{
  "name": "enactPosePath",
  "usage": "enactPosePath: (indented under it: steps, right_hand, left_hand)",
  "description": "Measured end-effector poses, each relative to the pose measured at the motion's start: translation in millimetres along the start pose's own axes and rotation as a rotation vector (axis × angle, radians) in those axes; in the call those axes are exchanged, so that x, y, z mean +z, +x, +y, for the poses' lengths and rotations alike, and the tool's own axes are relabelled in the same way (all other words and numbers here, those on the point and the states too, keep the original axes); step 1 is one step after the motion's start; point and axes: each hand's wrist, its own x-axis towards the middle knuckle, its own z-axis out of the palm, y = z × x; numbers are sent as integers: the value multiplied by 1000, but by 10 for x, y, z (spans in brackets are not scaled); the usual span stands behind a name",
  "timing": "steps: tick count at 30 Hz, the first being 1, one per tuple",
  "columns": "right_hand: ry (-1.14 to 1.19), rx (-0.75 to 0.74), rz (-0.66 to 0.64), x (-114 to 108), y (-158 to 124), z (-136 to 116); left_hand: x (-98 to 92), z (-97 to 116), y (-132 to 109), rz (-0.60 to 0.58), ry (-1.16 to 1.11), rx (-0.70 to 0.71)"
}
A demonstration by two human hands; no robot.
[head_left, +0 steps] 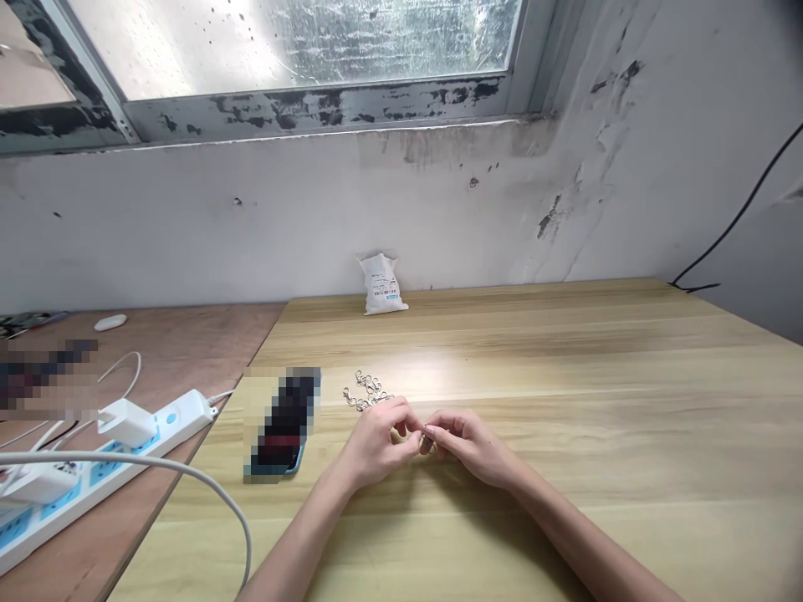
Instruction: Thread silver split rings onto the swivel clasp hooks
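Note:
Both my hands meet over the light wooden table (565,401). My left hand (376,439) has its fingers curled and pinched together. My right hand (467,443) is pinched too, fingertip to fingertip with the left. Between them sits a tiny metal piece (427,441), too small to name. Just beyond my left hand lies a small heap of silvery metal clasps and chain bits (365,391) on the table.
A phone (282,431) lies left of my hands. A small white bag (381,284) leans on the wall. On the brown table at left sit a white power strip (94,456) with a charger (125,418) and cables (207,489).

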Motion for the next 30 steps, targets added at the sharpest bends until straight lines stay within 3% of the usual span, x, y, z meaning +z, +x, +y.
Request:
enactPosePath:
  steps: [8,14,19,25,30]
  right_hand:
    - [207,86,-73,-64,20,27]
    - [141,79,158,-81,53,90]
    - [155,-7,264,-61,62,104]
    - [-112,-167,333,20,15,3]
    - [-286,-182,351,36,-19,-13]
  left_hand:
    - [-42,12,-4,71,97,129]
    - [-41,-5,4,88,274,164]
    - [-31,-7,0,114,357,187]
    - [-27,-34,-5,87,406,120]
    - [-24,-31,-5,80,432,95]
